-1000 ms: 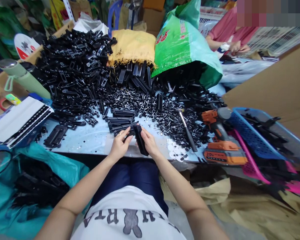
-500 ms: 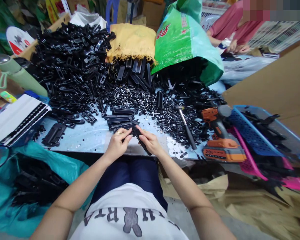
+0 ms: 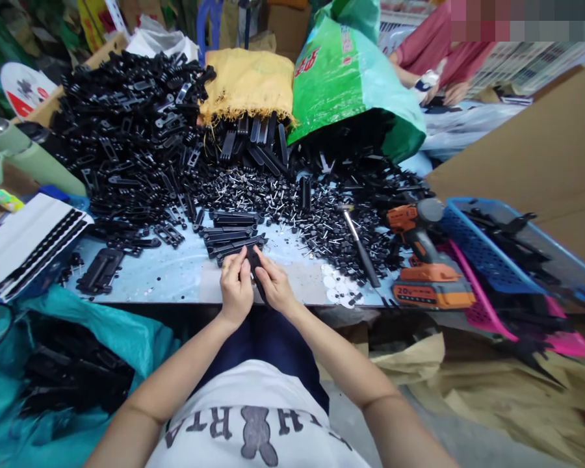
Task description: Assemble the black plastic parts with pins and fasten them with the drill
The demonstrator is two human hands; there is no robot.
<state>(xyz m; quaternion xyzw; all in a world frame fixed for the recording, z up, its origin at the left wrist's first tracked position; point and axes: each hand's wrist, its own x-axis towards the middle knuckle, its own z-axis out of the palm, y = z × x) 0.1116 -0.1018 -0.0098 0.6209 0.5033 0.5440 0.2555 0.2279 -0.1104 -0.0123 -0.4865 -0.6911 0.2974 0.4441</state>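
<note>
Both my hands meet at the near edge of the pale blue table (image 3: pixel 175 273). My left hand (image 3: pixel 236 286) and my right hand (image 3: pixel 274 285) are closed side by side on one long black plastic part (image 3: pixel 255 265) that stands up between them. Just beyond my fingers lies a short row of similar black bars (image 3: pixel 229 233). Farther back a large heap of black plastic pieces (image 3: pixel 127 136) covers the table's left, and small black studs with metal pins (image 3: pixel 292 201) are spread across its middle.
A hammer (image 3: pixel 358 244) and an orange cordless drill (image 3: pixel 419 260) lie to the right. Blue and pink baskets (image 3: pixel 472 250) hold more black parts. A green sack (image 3: pixel 355 84) and a yellow sack (image 3: pixel 248 84) stand behind. Another person in pink (image 3: pixel 429 49) works at the far right.
My hands have drawn closer together around the black part, which has turned from lying slanted to standing more upright. The view has shifted slightly.
</note>
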